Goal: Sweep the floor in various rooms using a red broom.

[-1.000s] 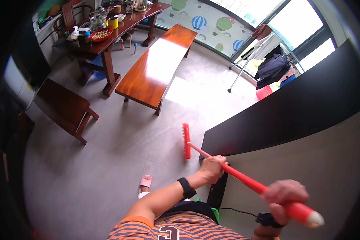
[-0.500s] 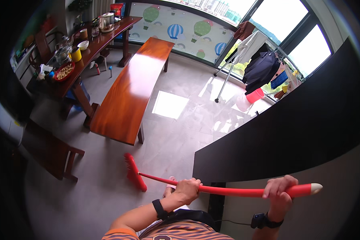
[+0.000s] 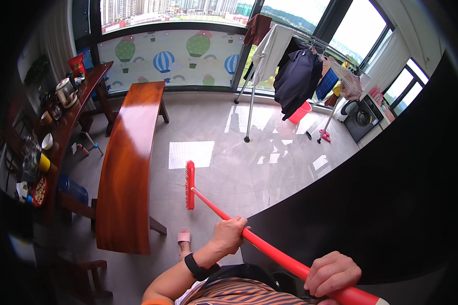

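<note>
The left hand (image 3: pixel 230 234) is clenched around the middle of the red broom (image 3: pixel 249 238) handle, fingers (image 3: pixel 237 223) wrapped over the top of it, a black wristband (image 3: pixel 194 266) just behind the wrist. The right hand (image 3: pixel 332 275) grips the same handle near its upper end, at about 4 o'clock from the left hand, its fingers curled tight over the shaft. The handle runs from the lower right up toward 10 o'clock, ending in the red brush head (image 3: pixel 190 185), which rests on the grey tiled floor (image 3: pixel 249 168) with its bristles facing the long wooden bench (image 3: pixel 130 162). That bench, a glossy reddish-brown surface, lies just beside the brush head at 9 o'clock. A pink slipper (image 3: pixel 183 237) shows on the floor below the brush head, near the left forearm.

Further off at 9 o'clock stands a darker wooden table (image 3: pixel 66 129) carrying a kettle (image 3: pixel 65 91), a yellow cup (image 3: pixel 44 162) and a plate of food (image 3: pixel 38 190); a blue water bottle (image 3: pixel 72 189) sits on the floor under it. At 12 o'clock a window panel (image 3: pixel 173 58) bears a strip of coloured balloon shapes. At 1 o'clock a drying rack (image 3: pixel 290 66) holds hanging clothes, with a red bucket (image 3: pixel 300 112) below it. A large black panel (image 3: pixel 392 203) fills the view at 3 o'clock.
</note>
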A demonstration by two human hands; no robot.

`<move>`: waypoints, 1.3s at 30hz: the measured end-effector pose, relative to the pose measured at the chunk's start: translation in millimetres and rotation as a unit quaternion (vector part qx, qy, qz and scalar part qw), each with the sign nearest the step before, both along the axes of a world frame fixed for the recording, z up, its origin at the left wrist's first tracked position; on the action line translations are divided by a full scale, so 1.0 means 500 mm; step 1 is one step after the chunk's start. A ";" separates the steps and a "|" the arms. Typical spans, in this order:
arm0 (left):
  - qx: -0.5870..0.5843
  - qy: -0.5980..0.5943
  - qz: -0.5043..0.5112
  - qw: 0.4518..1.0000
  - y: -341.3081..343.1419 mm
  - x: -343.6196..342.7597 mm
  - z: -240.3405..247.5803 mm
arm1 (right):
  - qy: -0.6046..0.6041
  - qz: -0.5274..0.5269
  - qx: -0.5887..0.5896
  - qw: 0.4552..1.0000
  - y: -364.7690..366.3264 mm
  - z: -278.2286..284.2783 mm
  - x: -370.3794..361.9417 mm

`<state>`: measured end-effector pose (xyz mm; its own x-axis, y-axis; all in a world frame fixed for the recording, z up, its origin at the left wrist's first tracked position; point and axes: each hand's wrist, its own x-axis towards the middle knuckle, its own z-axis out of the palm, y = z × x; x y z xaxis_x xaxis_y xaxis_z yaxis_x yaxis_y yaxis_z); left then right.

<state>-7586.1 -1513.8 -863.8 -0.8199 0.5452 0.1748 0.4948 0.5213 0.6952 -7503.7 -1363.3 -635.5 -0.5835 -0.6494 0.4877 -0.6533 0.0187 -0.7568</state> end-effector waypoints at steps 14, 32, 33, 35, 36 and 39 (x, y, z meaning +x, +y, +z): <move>-0.049 0.029 -0.071 0.996 0.114 -0.941 -0.036 | -0.075 -0.295 -0.102 0.947 0.083 -0.117 -0.781; -0.227 0.020 -0.106 0.968 0.295 -2.009 -0.272 | -0.094 -0.368 -0.087 0.921 0.266 -0.441 -1.758; -0.233 0.047 -0.099 0.966 0.296 -2.074 -0.306 | -0.111 -0.380 -0.100 0.913 0.264 -0.481 -1.821; -0.240 0.031 -0.055 0.969 0.284 -2.197 -0.357 | -0.115 -0.401 -0.114 0.902 0.237 -0.542 -1.937; -0.243 0.043 -0.043 0.968 0.278 -2.259 -0.406 | -0.129 -0.408 -0.118 0.896 0.225 -0.582 -1.994; -0.230 -0.001 -0.062 0.971 0.341 -2.332 -0.493 | -0.172 -0.460 -0.090 0.866 0.263 -0.606 -2.077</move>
<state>-8752.0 -1343.1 -1110.4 -0.7434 0.6595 -0.1114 0.5725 0.7135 0.4039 -8542.3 -1231.9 -938.4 -0.9446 0.2366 0.2275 -0.1598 0.2739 -0.9484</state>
